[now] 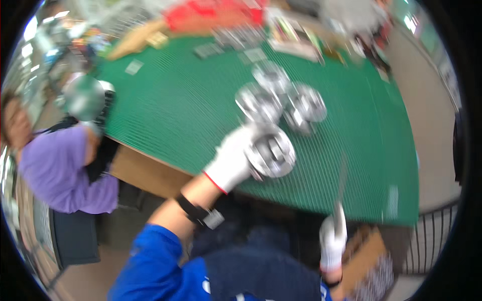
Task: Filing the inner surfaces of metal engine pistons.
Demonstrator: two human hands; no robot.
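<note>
My left hand (232,158), in a white glove with a red cuff edge, grips a shiny round metal part (284,161) with a recessed middle, just above the near edge of the green ribbed mat (175,115). Beyond it on the mat sits a cluster of similar silver metal parts (271,78), close together. My right hand (333,241), also gloved in white, is lower right by the table's near edge. Its fingers are wrapped round a long thin grey tool (343,183) that points away from me; motion blur hides its exact kind.
At the left sits a person in a purple top (55,165), with a rounded pale green object (84,98) near them. Along the far edge lie flat grey pieces (238,37), a red item (216,15) and a white box (296,42). A cardboard box (369,251) stands lower right.
</note>
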